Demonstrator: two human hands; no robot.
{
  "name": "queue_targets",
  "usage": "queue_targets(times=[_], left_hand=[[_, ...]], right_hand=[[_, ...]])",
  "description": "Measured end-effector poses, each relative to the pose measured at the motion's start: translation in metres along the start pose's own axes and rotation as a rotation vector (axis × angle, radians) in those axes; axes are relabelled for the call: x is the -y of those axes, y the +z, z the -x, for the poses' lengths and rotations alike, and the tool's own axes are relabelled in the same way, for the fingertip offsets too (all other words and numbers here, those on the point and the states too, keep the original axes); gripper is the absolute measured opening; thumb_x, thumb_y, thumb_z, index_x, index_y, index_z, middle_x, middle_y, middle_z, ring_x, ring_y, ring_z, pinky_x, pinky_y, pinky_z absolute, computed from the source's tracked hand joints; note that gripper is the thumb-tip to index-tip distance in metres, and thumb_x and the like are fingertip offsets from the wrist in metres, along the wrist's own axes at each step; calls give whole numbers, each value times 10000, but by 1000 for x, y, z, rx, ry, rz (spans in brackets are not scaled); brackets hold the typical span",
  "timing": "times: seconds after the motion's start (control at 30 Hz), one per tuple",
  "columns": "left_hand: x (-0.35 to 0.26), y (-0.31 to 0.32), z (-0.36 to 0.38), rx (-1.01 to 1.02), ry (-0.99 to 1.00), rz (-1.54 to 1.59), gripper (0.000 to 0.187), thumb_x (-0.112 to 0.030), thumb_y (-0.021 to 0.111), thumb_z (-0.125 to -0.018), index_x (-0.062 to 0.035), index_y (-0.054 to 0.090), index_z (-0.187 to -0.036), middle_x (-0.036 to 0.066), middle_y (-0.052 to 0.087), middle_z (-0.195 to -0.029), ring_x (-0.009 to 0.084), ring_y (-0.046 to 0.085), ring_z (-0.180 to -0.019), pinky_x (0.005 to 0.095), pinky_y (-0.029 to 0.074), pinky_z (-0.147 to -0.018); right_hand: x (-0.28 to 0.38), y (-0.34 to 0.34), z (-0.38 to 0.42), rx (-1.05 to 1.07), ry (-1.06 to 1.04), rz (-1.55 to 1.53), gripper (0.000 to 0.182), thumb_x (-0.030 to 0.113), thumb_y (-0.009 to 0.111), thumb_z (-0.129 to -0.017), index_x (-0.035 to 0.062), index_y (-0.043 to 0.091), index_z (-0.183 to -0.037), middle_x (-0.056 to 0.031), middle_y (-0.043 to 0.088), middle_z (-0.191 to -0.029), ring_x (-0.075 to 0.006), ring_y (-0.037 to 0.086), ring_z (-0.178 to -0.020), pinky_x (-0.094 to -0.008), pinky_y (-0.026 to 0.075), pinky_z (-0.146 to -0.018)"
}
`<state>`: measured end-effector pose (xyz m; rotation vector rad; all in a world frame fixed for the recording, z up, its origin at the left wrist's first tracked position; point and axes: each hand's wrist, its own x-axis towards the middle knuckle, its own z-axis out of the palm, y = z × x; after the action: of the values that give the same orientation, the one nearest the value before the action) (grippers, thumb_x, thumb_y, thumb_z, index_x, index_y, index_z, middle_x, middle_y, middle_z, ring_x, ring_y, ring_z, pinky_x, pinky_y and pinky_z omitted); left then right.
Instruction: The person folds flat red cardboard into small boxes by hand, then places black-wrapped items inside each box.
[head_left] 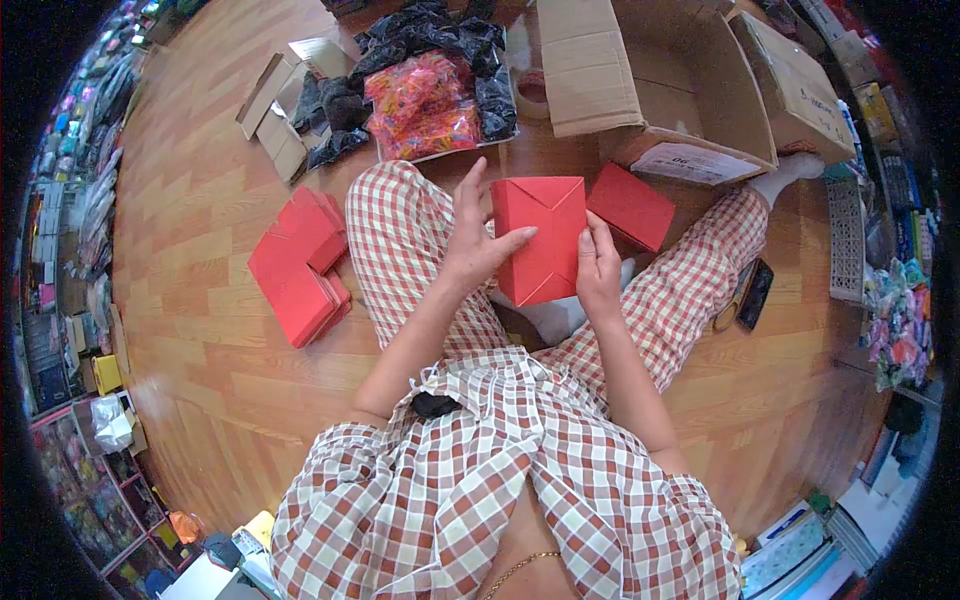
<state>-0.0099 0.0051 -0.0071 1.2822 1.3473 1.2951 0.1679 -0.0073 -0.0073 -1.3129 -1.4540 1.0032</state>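
1. We have the red box point(547, 265) between our two hands, above the folded legs; the right grip point(598, 272) pinches its right edge, thumb in front.
2. Our left grip point(474, 242) is open, its thumb laid against the front face and the fingers spread beside the left edge.
3. We see smooth card, a rectangular face creased into triangular folds.
4. Near our left knee, flat red card pieces point(290, 268) with notched edges lie stacked on the glossy wood-grain floor point(200, 300).
5. Ahead of us sit a shiny plastic packet point(425, 105) and a stiff brown carton point(590, 75).
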Motion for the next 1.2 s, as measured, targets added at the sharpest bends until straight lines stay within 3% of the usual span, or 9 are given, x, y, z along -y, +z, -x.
queue_targets(times=[0.17,0.23,0.27,0.33,0.43,0.63,0.73,0.9,1.2], left_hand=[[-20,1,-2,17,31,166,972,-177,823,-620,-83,258,-1406,194,337,-1354,352,361,-1259,450,311,-1053],[-41,7,2,-111,630,-381,957,-192,837,-590,-105,313,-1387,210,353,-1350,369,386,-1241,468,330,-1028],[-43,13,7,-88,697,-418,811,-188,821,-603,-165,439,-1318,188,379,-1347,345,406,-1224,459,334,-1016],[-51,24,14,-2,854,-538,687,-188,778,-644,-198,490,-1268,153,404,-1337,314,416,-1213,452,324,-1022],[-55,30,23,126,1055,-668,483,-186,682,-720,-259,559,-1182,87,448,-1315,252,436,-1178,433,310,-1029],[-20,28,26,219,1278,-703,415,-211,584,-776,-299,541,-1179,20,480,-1291,197,466,-1100,398,343,-971],[-10,22,26,524,1444,-635,402,-199,581,-787,-260,534,-1182,32,461,-1319,197,477,-1088,394,390,-924],[-18,22,23,751,1402,-504,373,-203,583,-804,-230,548,-1174,75,443,-1346,239,464,-1142,432,367,-980],[-27,-42,-79,-96,621,-607,380,-72,662,-719,-42,572,-1087,164,550,-1119,326,498,-1086,408,376,-964]], right_hand=[[25,-6,2,34,-13,-29,417,268,461,-959,-21,444,-1259,-155,581,-1141,-207,562,-1047,-335,437,-883],[19,-10,1,49,-83,-19,530,411,415,-965,-10,433,-1287,-133,551,-1217,-208,534,-1111,-357,415,-935],[15,-11,2,53,-84,-21,530,411,415,-965,-10,433,-1287,-133,551,-1217,-208,534,-1111,-357,415,-935],[4,-14,1,69,340,-816,689,579,348,-928,10,425,-1309,-118,516,-1277,-224,493,-1177,-373,379,-996],[-24,-39,-6,344,409,-1112,772,665,314,-884,36,431,-1315,-104,513,-1285,-235,475,-1202,-388,356,-1029],[-53,-58,-12,181,343,-537,573,449,504,-911,1,468,-1267,-100,542,-1230,-186,520,-1113,-322,391,-958],[-18,-63,-20,-3,228,-416,449,347,627,-868,-20,556,-1115,-81,608,-1096,-135,555,-962,-301,432,-840],[-17,-57,-22,-95,308,-232,327,313,612,-896,-11,639,-937,-28,650,-886,-100,554,-764,-286,451,-702],[-38,-78,0,-371,246,-424,448,299,574,-915,-39,492,-1197,-128,575,-1157,-216,544,-1038,-343,424,-904]])
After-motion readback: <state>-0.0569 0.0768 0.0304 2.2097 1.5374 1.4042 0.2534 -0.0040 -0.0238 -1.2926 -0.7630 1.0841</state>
